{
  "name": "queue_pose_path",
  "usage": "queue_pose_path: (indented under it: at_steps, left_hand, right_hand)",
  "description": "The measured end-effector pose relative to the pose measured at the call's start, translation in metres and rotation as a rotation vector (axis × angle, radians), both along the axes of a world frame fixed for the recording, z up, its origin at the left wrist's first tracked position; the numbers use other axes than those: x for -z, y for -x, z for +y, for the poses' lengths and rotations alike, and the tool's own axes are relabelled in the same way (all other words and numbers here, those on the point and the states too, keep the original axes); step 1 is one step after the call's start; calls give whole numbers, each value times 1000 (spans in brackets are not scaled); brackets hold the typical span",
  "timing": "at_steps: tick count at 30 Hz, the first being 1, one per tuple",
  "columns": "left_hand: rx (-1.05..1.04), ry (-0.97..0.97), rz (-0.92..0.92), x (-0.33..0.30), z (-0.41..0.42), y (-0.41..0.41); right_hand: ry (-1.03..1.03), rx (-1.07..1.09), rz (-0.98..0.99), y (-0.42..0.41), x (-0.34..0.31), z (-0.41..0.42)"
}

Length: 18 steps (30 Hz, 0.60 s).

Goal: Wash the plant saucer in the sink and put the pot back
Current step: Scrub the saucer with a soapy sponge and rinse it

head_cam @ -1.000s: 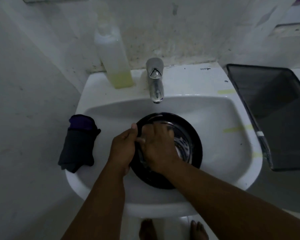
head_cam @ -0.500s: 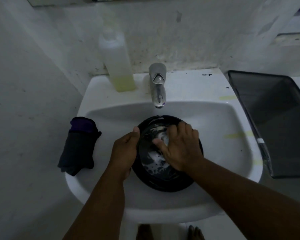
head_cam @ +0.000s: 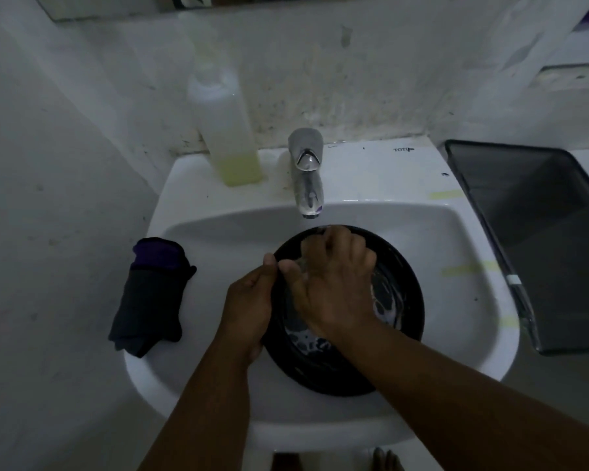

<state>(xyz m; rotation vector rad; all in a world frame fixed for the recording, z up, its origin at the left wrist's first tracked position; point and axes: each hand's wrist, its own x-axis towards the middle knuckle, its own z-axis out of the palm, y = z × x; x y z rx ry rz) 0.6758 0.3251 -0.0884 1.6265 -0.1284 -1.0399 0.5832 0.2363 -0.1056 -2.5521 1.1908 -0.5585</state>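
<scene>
Both bare forearms reach forward and converge: the left hand (head_cam: 249, 305) curls its fingers around an edge with the thumb on top, while the right hand (head_cam: 334, 287) lies palm-down, fingers bent, just beside it.

You are standing in a small home bathroom, dim and worn. A white ceramic wall basin (head_cam: 371, 178) fills the middle of the frame, with a chrome single-lever tap (head_cam: 306, 171) at its back. A soap bottle (head_cam: 228, 130) stands on the ledge, upper centre. Stained plaster walls close in left and behind. A mirror edge (head_cam: 116, 8) runs along the top.
</scene>
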Motion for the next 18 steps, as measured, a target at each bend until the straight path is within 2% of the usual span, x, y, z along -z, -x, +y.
queue_pose_path:
  at_steps: [4,9,12,16,18]
  left_hand:
    - [-34,-10,51,-2,0,-2]
    - [-52,-5,69,-2,0,-3]
    - [-76,-27,31,1,0,-4]
    - [-46,-33,-2,0,1,-1]
    - [-52,-29,-13,0,1,-1]
  right_hand:
    - [-150,-75,193,19,-18,20]
    - [-328,-87,270,21,-11,17]
    - [-454,-203,373,29,-2,22]
    - [-401,-137,354,31,4,17]
    - [-370,-210,381,29,4,20]
